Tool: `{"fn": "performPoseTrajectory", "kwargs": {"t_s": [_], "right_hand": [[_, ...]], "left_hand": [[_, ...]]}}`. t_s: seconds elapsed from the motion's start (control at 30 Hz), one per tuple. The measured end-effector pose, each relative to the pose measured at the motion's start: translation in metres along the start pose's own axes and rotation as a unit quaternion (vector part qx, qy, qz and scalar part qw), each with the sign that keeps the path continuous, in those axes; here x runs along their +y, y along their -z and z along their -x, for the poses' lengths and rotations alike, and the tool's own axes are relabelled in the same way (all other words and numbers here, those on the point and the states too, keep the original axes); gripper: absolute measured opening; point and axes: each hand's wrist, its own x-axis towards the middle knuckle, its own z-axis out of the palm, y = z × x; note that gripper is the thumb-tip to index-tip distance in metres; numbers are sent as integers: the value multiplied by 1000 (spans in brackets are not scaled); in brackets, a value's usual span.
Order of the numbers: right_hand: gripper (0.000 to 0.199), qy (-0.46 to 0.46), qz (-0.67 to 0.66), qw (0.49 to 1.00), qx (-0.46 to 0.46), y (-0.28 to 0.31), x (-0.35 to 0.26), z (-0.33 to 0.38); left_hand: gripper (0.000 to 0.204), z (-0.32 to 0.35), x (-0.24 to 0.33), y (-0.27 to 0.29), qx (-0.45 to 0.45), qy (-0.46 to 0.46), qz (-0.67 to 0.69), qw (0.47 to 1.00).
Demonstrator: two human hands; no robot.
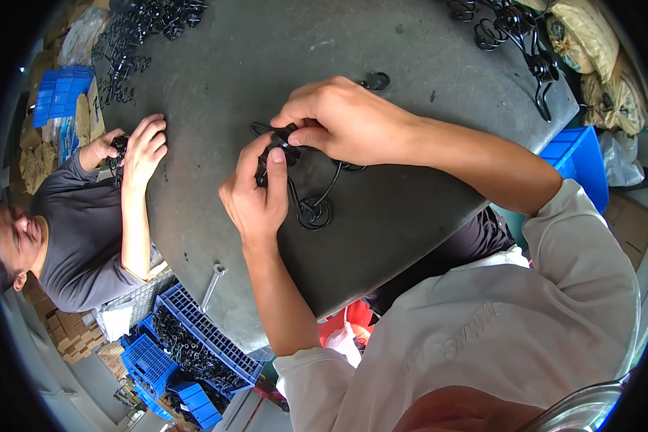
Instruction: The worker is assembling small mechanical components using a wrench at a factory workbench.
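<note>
At the middle of the round grey counter (410, 216), the left hand (255, 198) clamps a black wire part (311, 209), thumb pressed on its top end, its coiled loop lying at 3 o'clock of that hand. The right hand (345, 119), at 1 o'clock of the left, pinches the same part's upper end. Farther off at 9 o'clock, a co-worker's hands (140, 147) grip another black piece, with more wire parts (144, 29) heaped at 11 o'clock.

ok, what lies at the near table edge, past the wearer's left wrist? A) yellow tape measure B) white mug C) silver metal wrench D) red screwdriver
C: a silver metal wrench lies alone on the round grey metal table near its edge, above the blue plastic crate of black wire parts; no screwdriver, tape or mug shows.
</note>
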Motion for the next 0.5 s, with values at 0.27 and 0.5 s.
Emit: {"fn": "performPoseTrajectory", "kwargs": {"t_s": [0.27, 0.5], "right_hand": [[17, 27, -28, 999, -1, -1, -7, 0], [17, -85, -94, 992, -17, -2, -3, -1]], "left_hand": [[17, 1, 2, -1, 0, 27, -2, 1000], [43, 3, 10, -1, -2, 63, 18, 998]]}}
